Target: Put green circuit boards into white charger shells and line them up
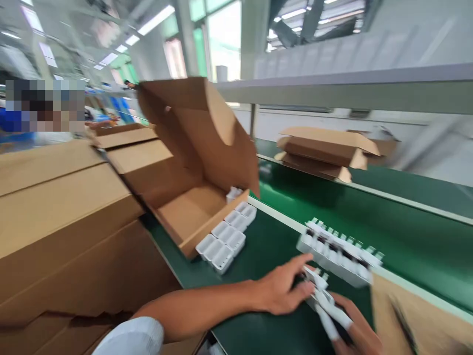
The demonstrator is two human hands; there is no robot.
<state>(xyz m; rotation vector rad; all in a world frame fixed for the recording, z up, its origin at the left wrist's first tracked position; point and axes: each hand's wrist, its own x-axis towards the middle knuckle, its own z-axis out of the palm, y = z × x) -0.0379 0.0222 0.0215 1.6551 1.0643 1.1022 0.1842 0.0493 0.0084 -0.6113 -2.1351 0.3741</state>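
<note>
My left hand (283, 290) reaches in from the left, its thumb and fingers closed on the end of a small white plastic case (313, 277) with tabs on its top edge. My right hand (349, 315), with white covers on some fingers, grips the same case from the lower right. Motion blur and my fingers hide much of the case. Just beyond my hands, a row of white plastic cases (336, 256) with dark parts inside and upright tabs stands on the dark green table (273, 241). Several white compartment trays (223, 241) lie to the left.
A cardboard box (192, 207) stands open at the left, beside more cardboard cartons (62, 197). Behind the table runs a green conveyor belt (288, 190) with folded cardboard (321, 148) beyond it. A brown sheet (421, 310) bearing a dark thin tool (402, 320) lies at right.
</note>
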